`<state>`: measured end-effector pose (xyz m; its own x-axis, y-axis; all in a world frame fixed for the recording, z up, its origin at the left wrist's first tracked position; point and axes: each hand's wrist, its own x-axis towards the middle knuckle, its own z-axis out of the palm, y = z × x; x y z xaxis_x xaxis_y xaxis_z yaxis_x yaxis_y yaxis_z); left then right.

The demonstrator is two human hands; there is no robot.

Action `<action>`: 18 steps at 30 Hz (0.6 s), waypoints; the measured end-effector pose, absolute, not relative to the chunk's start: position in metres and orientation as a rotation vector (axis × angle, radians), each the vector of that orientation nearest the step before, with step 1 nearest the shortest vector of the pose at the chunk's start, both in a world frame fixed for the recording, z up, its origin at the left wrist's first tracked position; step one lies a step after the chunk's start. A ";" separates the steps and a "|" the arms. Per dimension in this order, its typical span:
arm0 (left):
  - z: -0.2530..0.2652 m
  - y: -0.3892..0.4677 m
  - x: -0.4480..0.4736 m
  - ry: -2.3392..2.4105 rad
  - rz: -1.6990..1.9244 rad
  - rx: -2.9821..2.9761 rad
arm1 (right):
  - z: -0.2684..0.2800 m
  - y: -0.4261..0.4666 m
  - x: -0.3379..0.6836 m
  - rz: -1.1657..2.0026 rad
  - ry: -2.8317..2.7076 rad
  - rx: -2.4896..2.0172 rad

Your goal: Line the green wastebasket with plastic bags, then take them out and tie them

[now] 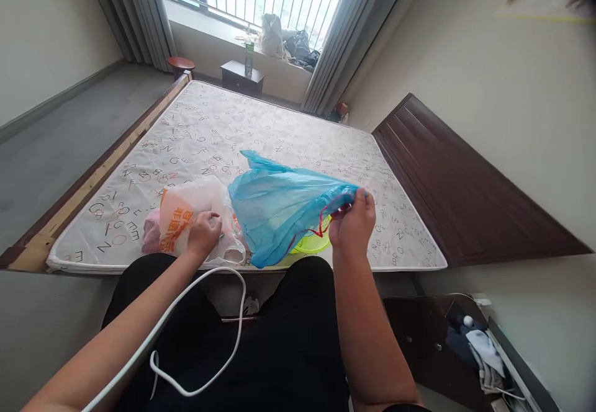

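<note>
At lower left of the frame, nearest to us, we observed one white cable [189, 394] looped over two dark-clothed legs [288, 350]. Beyond these we counted two hands. The right hand [354, 221], right of centre, grasped one blue plastic bag [279, 207] by its gathered, red-trimmed edge; the bag spread leftward across the centre. The left hand [205, 235] was curled against one white plastic bag [214, 192] with orange print; we could not tell whether it pinched the film. We judged the blue bag light, limp, slightly slippery and easily torn, best held at that gathered edge. One yellow-green basket [316, 243] showed partly behind it. Left of centre lay one pink item [151, 232]. All rested on one mattress [279, 114]. Toward the top, we noted one nightstand [239, 80], one bottle [249, 58] and two grey curtains [139, 15].
</note>
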<state>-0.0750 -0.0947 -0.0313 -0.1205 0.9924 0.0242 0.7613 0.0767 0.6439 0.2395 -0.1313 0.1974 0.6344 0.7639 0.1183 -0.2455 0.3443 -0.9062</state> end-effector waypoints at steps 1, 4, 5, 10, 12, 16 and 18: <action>-0.016 -0.106 -0.061 1.824 0.853 1.781 | 0.193 -0.135 0.243 0.676 -0.561 -1.016; 0.022 -0.131 -0.012 1.262 0.877 2.092 | 0.183 -0.142 0.253 0.625 -0.486 -1.006; 0.030 -0.133 0.004 1.146 0.825 2.169 | 0.181 -0.144 0.257 0.621 -0.467 -1.000; 0.039 -0.089 0.070 1.240 0.559 2.206 | 0.170 -0.161 0.294 0.598 -0.376 -0.972; 0.035 -0.065 0.096 1.197 0.477 2.256 | 0.160 -0.172 0.313 0.630 -0.332 -0.999; 0.013 -0.044 0.157 0.978 0.077 2.264 | 0.123 -0.198 0.343 0.815 -0.189 -1.126; -0.004 -0.044 0.183 0.904 -0.161 2.194 | 0.100 -0.210 0.354 0.940 -0.115 -1.174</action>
